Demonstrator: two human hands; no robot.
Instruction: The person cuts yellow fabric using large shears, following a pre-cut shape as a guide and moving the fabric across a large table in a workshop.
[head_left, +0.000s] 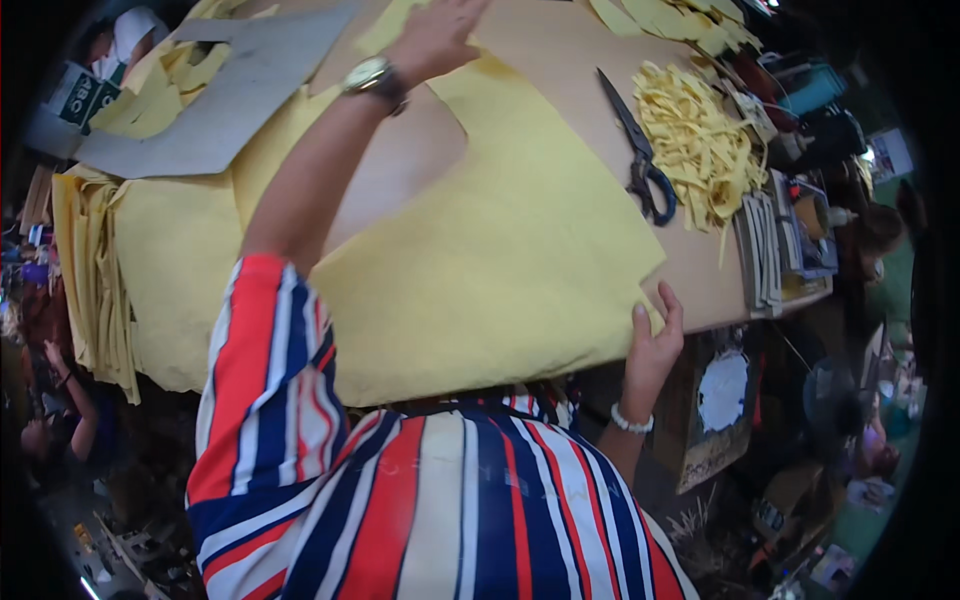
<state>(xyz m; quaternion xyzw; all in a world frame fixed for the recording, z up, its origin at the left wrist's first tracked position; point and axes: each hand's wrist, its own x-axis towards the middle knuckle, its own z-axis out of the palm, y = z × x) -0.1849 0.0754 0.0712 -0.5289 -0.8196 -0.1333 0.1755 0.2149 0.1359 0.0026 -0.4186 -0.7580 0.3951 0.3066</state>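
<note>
A large sheet of yellow cloth lies over the near part of the table, with a cut-out curve in its upper left edge. My left hand, a watch on its wrist, reaches across to the far side, fingers stretched out and partly cut off by the upper edge. It is open beside the sheet's far end. At the near right corner my right hand, with a beaded bracelet, has the sheet's edge between thumb and fingers. Dark scissors with blue handles lie right of the sheet, away from both hands.
A heap of yellow strips sits beside the scissors. A grey flat pattern board rests on more yellow cloth at the left, near folded layers hanging over the edge. Grey blocks stand at the right edge. Other people work around.
</note>
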